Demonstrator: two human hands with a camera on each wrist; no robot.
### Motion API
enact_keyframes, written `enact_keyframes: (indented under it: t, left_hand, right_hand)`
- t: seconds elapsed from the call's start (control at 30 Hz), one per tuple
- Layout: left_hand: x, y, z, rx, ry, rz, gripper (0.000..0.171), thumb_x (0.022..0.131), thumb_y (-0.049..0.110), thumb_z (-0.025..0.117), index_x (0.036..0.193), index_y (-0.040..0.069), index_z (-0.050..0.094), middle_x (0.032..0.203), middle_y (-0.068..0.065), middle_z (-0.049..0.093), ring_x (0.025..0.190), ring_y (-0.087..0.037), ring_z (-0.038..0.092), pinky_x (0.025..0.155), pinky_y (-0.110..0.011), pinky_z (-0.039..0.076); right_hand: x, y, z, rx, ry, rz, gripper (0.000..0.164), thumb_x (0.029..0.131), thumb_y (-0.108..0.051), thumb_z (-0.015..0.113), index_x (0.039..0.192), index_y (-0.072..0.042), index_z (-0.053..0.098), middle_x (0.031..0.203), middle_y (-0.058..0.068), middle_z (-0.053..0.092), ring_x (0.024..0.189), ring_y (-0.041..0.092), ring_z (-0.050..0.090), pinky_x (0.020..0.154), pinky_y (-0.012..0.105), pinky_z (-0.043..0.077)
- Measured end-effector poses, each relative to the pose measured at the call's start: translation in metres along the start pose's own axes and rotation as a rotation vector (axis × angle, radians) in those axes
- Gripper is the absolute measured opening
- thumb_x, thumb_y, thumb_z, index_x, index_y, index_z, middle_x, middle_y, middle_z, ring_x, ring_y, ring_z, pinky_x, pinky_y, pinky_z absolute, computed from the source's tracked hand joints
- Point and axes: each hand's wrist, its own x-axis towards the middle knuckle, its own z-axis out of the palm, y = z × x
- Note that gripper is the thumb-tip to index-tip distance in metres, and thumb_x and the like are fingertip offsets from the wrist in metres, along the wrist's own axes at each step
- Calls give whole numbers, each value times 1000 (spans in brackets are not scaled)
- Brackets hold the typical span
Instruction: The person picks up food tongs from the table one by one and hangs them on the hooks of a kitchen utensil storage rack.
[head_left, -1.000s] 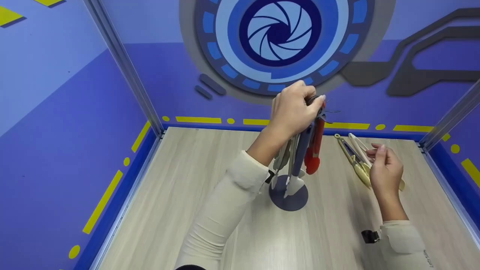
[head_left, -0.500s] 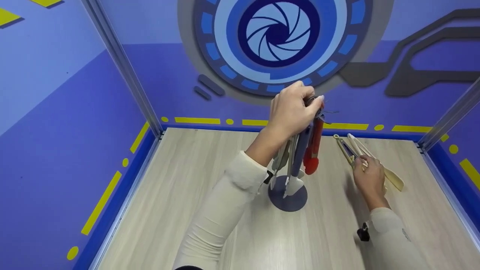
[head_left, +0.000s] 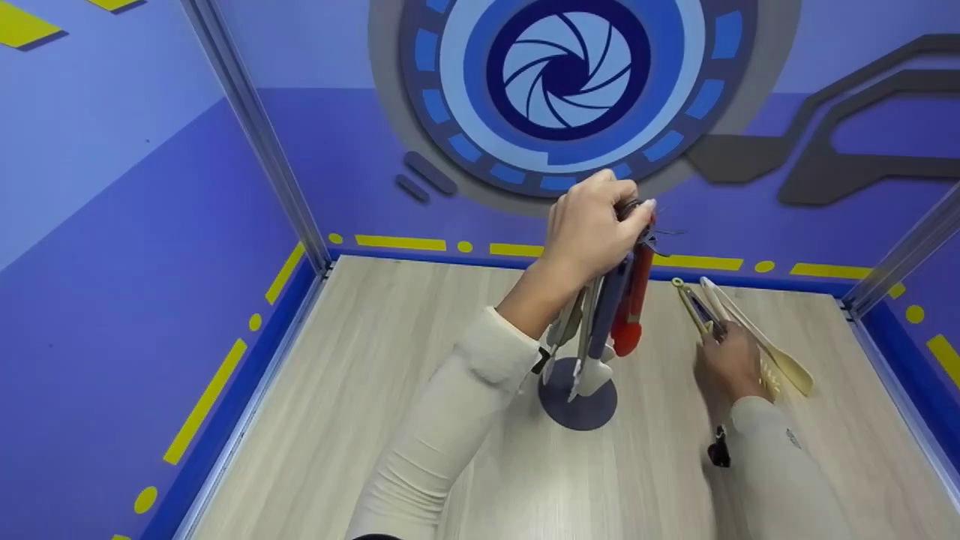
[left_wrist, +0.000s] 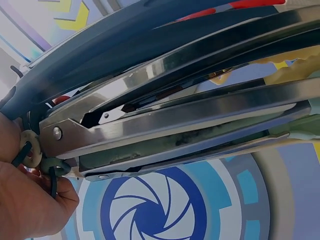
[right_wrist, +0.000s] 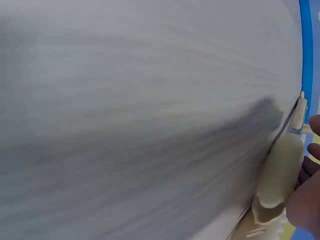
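Note:
My left hand point(head_left: 589, 232) grips the top of a utensil stand, whose round dark base point(head_left: 577, 416) rests on the table. From it hang several tongs, among them red tongs point(head_left: 637, 300) and dark blue tongs point(head_left: 606, 319). Metal-armed tongs point(left_wrist: 125, 125) fill the left wrist view, beside hanging loops point(left_wrist: 31, 150) near the fingers. On the right, my right hand point(head_left: 735, 364) is over yellow-green tongs point(head_left: 688, 304) lying on the table, hiding their near end. The right wrist view has their pale head point(right_wrist: 281, 170) close against the fingers; whether they grip it is unclear.
Cream tongs point(head_left: 791, 371) with a spoon-shaped end and a slotted end lie just right of the right hand. Behind the table point(head_left: 420, 322) stands a blue patterned wall point(head_left: 315, 165), with metal corner posts point(head_left: 255, 127) on both sides.
My right hand has moved left and down from above the cream tongs onto the yellow-green tongs. My left hand has kept its hold on the stand's top.

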Motion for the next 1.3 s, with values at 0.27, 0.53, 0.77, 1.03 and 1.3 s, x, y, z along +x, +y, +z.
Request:
enact_keyframes:
  t: [0.27,0.53,0.77,1.03,1.3]
  left_hand:
    - [-1,2,2,-21,-10,-10,42,105,40,68,73,22,47,79,7,38,66,-9,41,61,-21,27]
    - [-1,3,4,-25,-12,-8,42,104,40,68,73,22,48,79,8,38,67,-9,41,63,-21,28]
    - [-1,0,2,-35,-5,-10,41,104,40,69,73,21,50,79,7,39,67,-9,43,63,-21,28]
    - [-2,-1,1,-25,3,-15,41,104,40,69,73,22,49,79,8,38,67,-8,43,62,-21,29]
    - [-1,-2,2,-36,10,-14,41,104,39,69,72,22,50,79,8,39,68,-8,43,63,-21,30]
  right_hand:
    - [2,3,-2,-83,-71,-7,59,111,-18,42,166,-3,28,156,39,45,143,61,44,115,75,37]
    - [1,0,-3,-135,-44,-15,42,105,-4,44,146,7,51,133,37,61,116,52,62,97,67,50]
    - [3,-10,-6,-152,-133,10,39,96,-2,51,133,9,59,112,26,63,96,36,58,79,46,49]
    - [2,-15,-4,-178,-175,-33,25,94,-2,54,112,8,68,93,18,63,81,30,58,65,37,45]
    - [3,-24,2,-230,-131,6,28,101,-18,66,96,8,70,81,13,62,74,26,57,62,38,47]
